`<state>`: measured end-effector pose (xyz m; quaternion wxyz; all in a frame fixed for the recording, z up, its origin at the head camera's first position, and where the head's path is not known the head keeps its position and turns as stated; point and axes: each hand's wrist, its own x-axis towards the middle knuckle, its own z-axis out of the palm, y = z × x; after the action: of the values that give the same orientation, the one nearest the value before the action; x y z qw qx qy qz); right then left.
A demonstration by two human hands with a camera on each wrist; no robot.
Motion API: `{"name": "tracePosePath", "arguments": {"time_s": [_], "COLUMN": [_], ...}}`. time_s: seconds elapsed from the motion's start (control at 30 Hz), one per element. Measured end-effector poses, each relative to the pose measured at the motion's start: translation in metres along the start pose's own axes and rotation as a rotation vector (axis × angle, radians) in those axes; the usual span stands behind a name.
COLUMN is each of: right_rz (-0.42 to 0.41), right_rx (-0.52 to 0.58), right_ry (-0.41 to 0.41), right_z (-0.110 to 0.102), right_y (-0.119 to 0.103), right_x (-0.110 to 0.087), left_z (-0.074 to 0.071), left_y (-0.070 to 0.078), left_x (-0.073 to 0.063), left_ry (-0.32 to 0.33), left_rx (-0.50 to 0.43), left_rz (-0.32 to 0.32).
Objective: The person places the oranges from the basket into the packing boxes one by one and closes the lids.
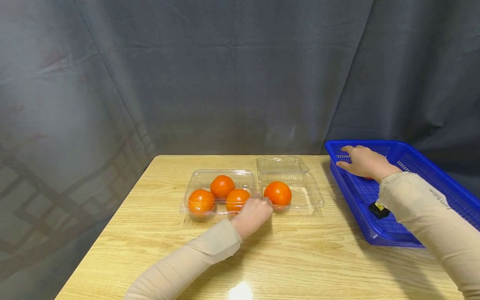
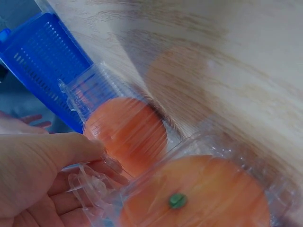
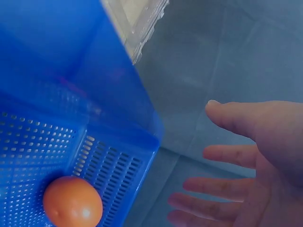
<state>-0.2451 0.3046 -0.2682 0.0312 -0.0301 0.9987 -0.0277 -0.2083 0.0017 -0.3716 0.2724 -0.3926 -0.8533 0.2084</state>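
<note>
My left hand (image 1: 253, 214) pinches the near right edge of a clear plastic container (image 2: 90, 187) between thumb and fingers. Inside that container are three oranges (image 1: 223, 186), one with a green stem end showing in the left wrist view. Just right of the hand, a second clear container (image 1: 305, 196) stands with its lid (image 1: 283, 164) folded back, holding a single orange (image 1: 278, 193). My right hand (image 1: 365, 161) is over the far left part of a blue basket (image 1: 346, 200), fingers spread and holding nothing. An orange (image 3: 72, 202) lies in the basket, partly hidden by that hand in the head view.
The containers and basket stand on a light wooden table (image 1: 292, 262). A grey curtain (image 1: 240, 83) hangs behind it. A small black object with a yellow mark (image 1: 378, 210) shows beside the right sleeve, over the basket.
</note>
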Motion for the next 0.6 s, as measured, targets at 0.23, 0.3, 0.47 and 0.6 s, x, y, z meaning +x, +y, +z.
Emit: {"name": "tracePosePath", "arguments": {"time_s": [0.23, 0.3, 0.47, 0.6], "right_rz": [0.038, 0.049, 0.077, 0.088], "right_rx": [-0.004, 0.0, 0.014, 0.025], "right_ry": [-0.017, -0.02, -0.032, -0.041], "right_z": [0.0, 0.0, 0.0, 0.001], "right_y": [0.011, 0.014, 0.019, 0.023], "right_x": [0.001, 0.002, 0.002, 0.003], "left_z": [0.0, 0.0, 0.0, -0.001], "left_y": [0.0, 0.0, 0.0, 0.0], "left_x": [0.001, 0.001, 0.001, 0.0], "left_ry": [-0.013, -0.019, -0.029, -0.022], "left_rx": [0.006, 0.002, -0.013, -0.015], "left_rz": [0.001, 0.002, 0.002, 0.0]}}
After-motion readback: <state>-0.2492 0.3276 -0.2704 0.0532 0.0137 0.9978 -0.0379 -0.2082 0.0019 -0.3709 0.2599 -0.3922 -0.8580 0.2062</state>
